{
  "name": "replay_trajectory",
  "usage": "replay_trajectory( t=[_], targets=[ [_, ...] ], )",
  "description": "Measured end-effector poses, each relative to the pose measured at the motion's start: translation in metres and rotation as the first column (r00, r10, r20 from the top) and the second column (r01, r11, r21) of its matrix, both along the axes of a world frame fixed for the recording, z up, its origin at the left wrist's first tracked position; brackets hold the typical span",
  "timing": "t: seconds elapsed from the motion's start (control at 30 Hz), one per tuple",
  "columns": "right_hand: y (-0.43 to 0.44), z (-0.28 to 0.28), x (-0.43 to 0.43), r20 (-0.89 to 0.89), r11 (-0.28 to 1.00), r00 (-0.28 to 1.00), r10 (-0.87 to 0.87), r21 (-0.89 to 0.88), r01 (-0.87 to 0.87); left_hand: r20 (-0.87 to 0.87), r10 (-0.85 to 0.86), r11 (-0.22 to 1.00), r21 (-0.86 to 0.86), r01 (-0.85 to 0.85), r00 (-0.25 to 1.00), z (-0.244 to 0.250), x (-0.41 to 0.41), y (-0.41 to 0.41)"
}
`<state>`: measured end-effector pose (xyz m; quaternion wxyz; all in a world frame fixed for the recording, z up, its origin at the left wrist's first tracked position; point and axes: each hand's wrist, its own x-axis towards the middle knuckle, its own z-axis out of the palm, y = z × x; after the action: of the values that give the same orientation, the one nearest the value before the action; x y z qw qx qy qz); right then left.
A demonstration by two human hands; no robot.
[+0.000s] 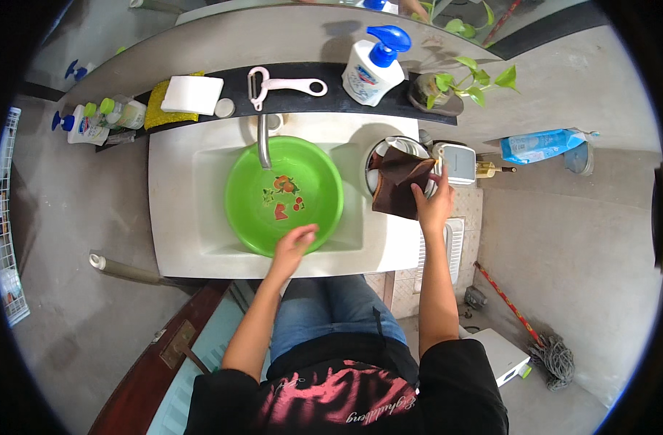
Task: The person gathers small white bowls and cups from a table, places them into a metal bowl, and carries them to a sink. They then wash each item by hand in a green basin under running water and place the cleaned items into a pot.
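Observation:
My right hand (436,202) grips a dark brown folded cloth (401,187) by its right side. The cloth hangs partly over a round container (370,149) at the right end of the white sink counter (174,217), hiding much of what lies inside; some white items show past it. My left hand (296,244), slightly blurred, is over the near rim of a green plastic basin (244,212) and holds nothing, its fingers loosely bent. The basin sits in the sink under the metal faucet (263,141), and fruit pictures decorate its bottom.
Behind the sink, a black shelf (228,76) carries a white peeler (288,85), a blue-topped pump bottle (372,76), a potted plant (440,89) and a white sponge (192,94) on a yellow scouring pad. A mop (551,359) leans at the lower right.

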<state>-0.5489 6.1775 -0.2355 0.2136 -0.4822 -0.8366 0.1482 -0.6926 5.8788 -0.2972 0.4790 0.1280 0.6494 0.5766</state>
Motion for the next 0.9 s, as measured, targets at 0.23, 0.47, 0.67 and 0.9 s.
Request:
replay_trajectory(
  t=[0.23,0.47,0.67,0.9],
  targets=[
    [0.028,-0.007,0.0,-0.154,0.991,0.979,0.131,0.005,-0.131,-0.036,0.089,0.989,0.124,-0.084,0.995,0.028,0.042,0.137],
    [0.032,0.019,0.003,-0.115,0.943,0.937,0.33,0.08,-0.323,-0.009,0.143,0.989,0.037,-0.142,0.99,0.023,0.062,0.162],
    [-0.036,0.055,0.01,-0.641,0.357,0.525,0.56,-0.385,-0.851,-0.475,0.214,0.952,0.295,-0.075,0.854,0.056,0.071,0.136],
    [-0.012,0.016,0.004,-0.288,0.928,0.931,0.225,-0.226,-0.295,-0.321,0.495,0.846,-0.036,-0.533,0.808,0.052,0.008,0.004]
  ],
)
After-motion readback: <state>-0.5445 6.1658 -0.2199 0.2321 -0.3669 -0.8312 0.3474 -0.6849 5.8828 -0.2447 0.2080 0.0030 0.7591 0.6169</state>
